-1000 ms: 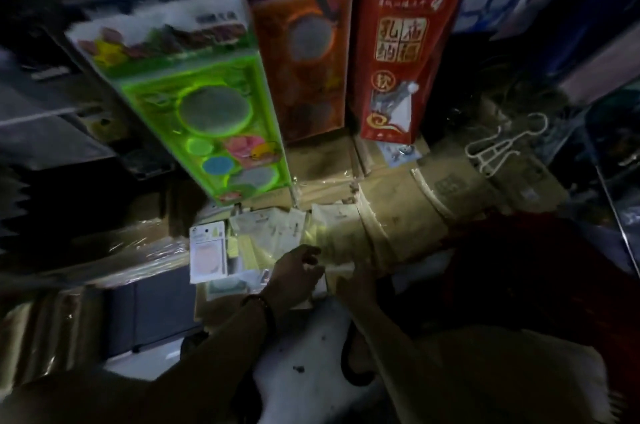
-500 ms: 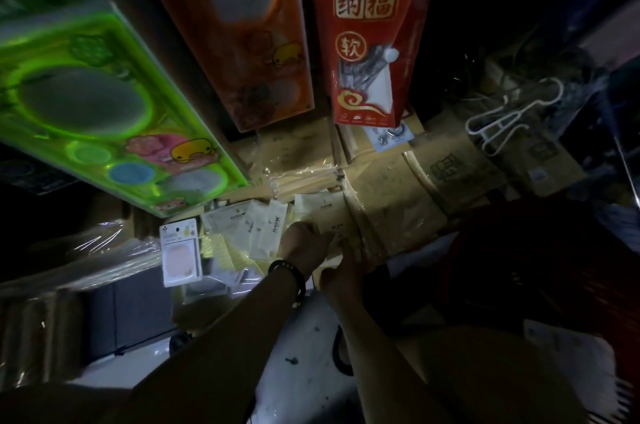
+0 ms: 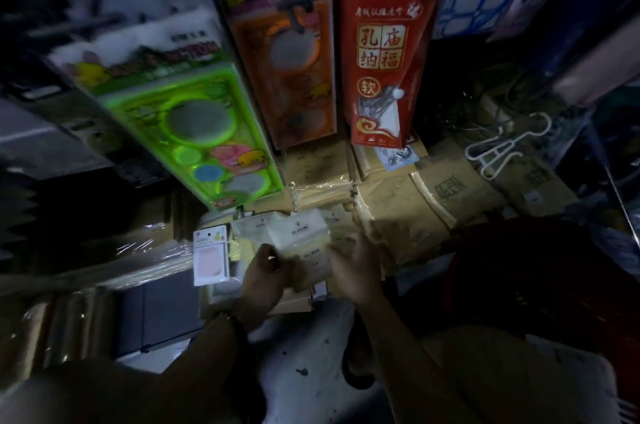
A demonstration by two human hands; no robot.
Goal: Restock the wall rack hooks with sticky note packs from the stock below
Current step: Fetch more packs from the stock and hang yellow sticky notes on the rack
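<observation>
In dim light my left hand [image 3: 266, 271] pinches a pale sticky note pack [image 3: 299, 236] atop the low stock pile [image 3: 247, 229], my right hand [image 3: 353, 261] too blurred to tell its grip; slick sleeves may slide loose.

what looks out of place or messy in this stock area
White hangers lie loose on the cardboard boxes at right, odd among stationery. The sticky note packs sit in a fanned, overlapping heap, not a tidy stack.
</observation>
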